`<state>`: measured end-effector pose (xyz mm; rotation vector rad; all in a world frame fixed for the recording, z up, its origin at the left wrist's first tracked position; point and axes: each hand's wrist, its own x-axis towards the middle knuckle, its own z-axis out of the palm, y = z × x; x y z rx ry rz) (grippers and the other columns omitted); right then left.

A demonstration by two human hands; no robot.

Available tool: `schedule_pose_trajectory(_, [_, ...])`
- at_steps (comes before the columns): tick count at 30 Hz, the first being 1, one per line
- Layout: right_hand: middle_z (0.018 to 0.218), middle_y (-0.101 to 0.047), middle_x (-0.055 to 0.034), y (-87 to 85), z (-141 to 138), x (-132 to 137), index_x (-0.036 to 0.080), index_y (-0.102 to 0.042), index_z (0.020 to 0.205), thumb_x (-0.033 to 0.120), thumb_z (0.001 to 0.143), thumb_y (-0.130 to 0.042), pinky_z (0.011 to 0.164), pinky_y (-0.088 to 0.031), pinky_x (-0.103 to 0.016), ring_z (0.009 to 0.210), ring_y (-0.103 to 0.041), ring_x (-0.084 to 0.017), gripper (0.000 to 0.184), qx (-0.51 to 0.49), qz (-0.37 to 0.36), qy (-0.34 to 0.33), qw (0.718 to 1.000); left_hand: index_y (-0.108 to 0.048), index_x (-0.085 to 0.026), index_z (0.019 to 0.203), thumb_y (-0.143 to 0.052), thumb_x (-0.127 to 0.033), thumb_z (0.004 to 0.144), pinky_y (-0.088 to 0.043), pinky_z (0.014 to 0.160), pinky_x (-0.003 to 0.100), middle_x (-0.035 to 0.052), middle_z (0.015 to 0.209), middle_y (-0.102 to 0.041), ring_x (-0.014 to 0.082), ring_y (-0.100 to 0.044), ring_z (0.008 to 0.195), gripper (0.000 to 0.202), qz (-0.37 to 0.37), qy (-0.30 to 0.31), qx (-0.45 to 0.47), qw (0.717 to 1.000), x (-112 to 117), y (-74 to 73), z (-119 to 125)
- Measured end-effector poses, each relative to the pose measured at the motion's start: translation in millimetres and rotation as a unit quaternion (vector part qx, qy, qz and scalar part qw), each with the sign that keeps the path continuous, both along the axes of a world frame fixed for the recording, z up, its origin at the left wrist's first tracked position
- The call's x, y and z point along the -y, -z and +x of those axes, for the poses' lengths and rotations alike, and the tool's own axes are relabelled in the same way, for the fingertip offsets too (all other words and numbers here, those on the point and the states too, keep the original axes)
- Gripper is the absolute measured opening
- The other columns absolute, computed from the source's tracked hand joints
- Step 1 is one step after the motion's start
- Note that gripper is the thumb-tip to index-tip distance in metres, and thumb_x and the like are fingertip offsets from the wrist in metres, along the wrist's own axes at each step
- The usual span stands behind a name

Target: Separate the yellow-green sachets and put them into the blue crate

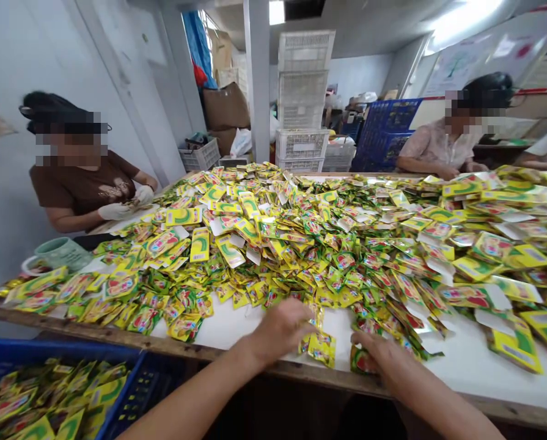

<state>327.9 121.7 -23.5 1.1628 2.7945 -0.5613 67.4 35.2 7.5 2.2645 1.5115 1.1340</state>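
Left hand (286, 325) and right hand (379, 347), both bare, work low over the near edge of a white table (470, 366), a short gap between them. Fingers of the left are bent into a narrow curl, their tips at a yellow packet (322, 351) that lies flat on the bare strip before the wooden edge (335, 375); blur hides whether they pinch it. Fingers of the right reach down onto a red and green packet (361, 362) just beside it, and whether the thumb closes underneath I cannot tell. Behind both hands rises a loose heap of packets (341, 263), mixed on the right with flat cartons (516, 347), some with white flaps standing open. For good handling, I would take each packet by a corner or seam, since thin, slick wrappers probably slide over one another and may come up two at once. Keeping that white strip free would help the fingers get under an edge, and drawing from the foot of the heap gently should avoid a slide. Both packets lie close to the wooden edge, so a light sideways touch seems safer than a pull toward the body.
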Motion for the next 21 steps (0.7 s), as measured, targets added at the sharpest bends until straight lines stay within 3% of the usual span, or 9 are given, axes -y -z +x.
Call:
schedule_pose_trajectory(1, [0.107,-0.064,-0.0105,-1.1,2,4,0.021,-0.058,0.111,0.006,0.075,-0.044,0.078,-0.043,-0.03,0.099,-0.061,-0.024,0.042,-0.012,-0.01,-0.003,1.0,-0.065,-0.018,0.101,-0.054,-0.035,0.089,-0.046,0.087,0.028,0.0056,0.097,-0.067,0.0163,-0.06,0.093,0.024,0.025,-0.093,0.035,0.995,-14,-11.0,-13])
schedule_pose_trajectory(3, [0.108,-0.063,-0.0093,-3.9,5,10,0.023,-0.059,0.104,0.01,0.078,-0.043,0.078,-0.043,-0.03,0.099,-0.06,-0.024,0.034,-0.03,-0.027,-0.008,0.999,-0.059,-0.017,0.112,-0.054,-0.037,0.088,-0.045,0.086,0.03,0.0083,0.101,-0.063,0.0181,-0.058,0.095,0.032,0.051,-0.298,0.085,0.95,-49,-35.0,-41])
schedule_pose_trajectory(5, [0.1,-0.064,-0.0081,-5.3,7,13,0.023,-0.058,0.093,0.014,0.079,-0.042,0.075,-0.043,-0.03,0.092,-0.061,-0.023,0.023,-0.049,-0.03,0.0,0.998,-0.05,-0.016,0.127,-0.056,-0.043,0.085,-0.044,0.087,0.033,0.0127,0.112,-0.055,0.0223,-0.054,0.102,0.05,0.009,-0.424,0.043,0.905,-84,-57.0,-66])
schedule_pose_trajectory(7, [0.097,-0.063,-0.0086,-3.5,7,14,0.022,-0.056,0.09,0.017,0.08,-0.04,0.073,-0.043,-0.031,0.089,-0.061,-0.023,0.02,-0.067,-0.018,0.021,0.997,-0.049,-0.021,0.129,-0.063,-0.047,0.078,-0.041,0.091,0.039,0.0142,0.123,-0.049,0.0282,-0.047,0.113,0.059,-0.048,-0.429,-0.071,0.899,-108,-72.1,-84])
schedule_pose_trajectory(9, [0.097,-0.063,-0.0102,1.9,8,15,0.021,-0.055,0.092,0.019,0.082,-0.037,0.073,-0.043,-0.033,0.089,-0.061,-0.024,0.021,-0.079,-0.007,0.046,0.996,-0.06,-0.025,0.116,-0.071,-0.042,0.071,-0.037,0.095,0.043,0.011,0.124,-0.049,0.0306,-0.042,0.118,0.049,-0.074,-0.374,-0.164,0.91,-116,-78.5,-94])
schedule_pose_trajectory(12, [0.098,-0.062,-0.0118,14.7,9,16,0.019,-0.054,0.098,0.024,0.085,-0.033,0.075,-0.044,-0.035,0.092,-0.06,-0.025,0.025,-0.116,-0.008,0.067,0.991,-0.068,-0.023,0.09,-0.073,-0.026,0.068,-0.032,0.097,0.047,0.0092,0.11,-0.057,0.0297,-0.044,0.113,0.022,-0.077,-0.327,-0.223,0.915,-103,-77.4,-94])
schedule_pose_trajectory(14, [0.097,-0.062,-0.0122,24.0,9,19,0.02,-0.054,0.101,0.029,0.087,-0.032,0.076,-0.045,-0.036,0.091,-0.06,-0.025,0.027,-0.162,0.002,0.09,0.983,-0.067,-0.02,0.082,-0.076,-0.027,0.065,-0.028,0.097,0.053,0.0114,0.102,-0.059,0.0325,-0.043,0.11,0.02,-0.082,-0.324,-0.253,0.908,-89,-76.3,-88])
schedule_pose_trajectory(17, [0.091,-0.062,-0.0119,34.1,8,21,0.02,-0.054,0.1,0.036,0.088,-0.033,0.074,-0.046,-0.037,0.085,-0.06,-0.025,0.03,-0.222,0.019,0.12,0.967,-0.068,-0.019,0.085,-0.075,-0.047,0.065,-0.027,0.097,0.053,0.0129,0.102,-0.058,0.0346,-0.041,0.112,0.035,-0.084,-0.326,-0.256,0.906,-86,-78.9,-72])
schedule_pose_trajectory(21, [0.085,-0.065,-0.01,37.3,8,16,0.021,-0.058,0.094,0.044,0.086,-0.042,0.074,-0.047,-0.038,0.081,-0.061,-0.026,0.03,-0.244,0.02,0.14,0.959,-0.069,-0.016,0.089,-0.059,-0.055,0.077,-0.032,0.095,0.047,0.0142,0.108,-0.057,0.0322,-0.042,0.113,0.042,-0.119,-0.373,-0.173,0.904,-123,-78.1,-53])
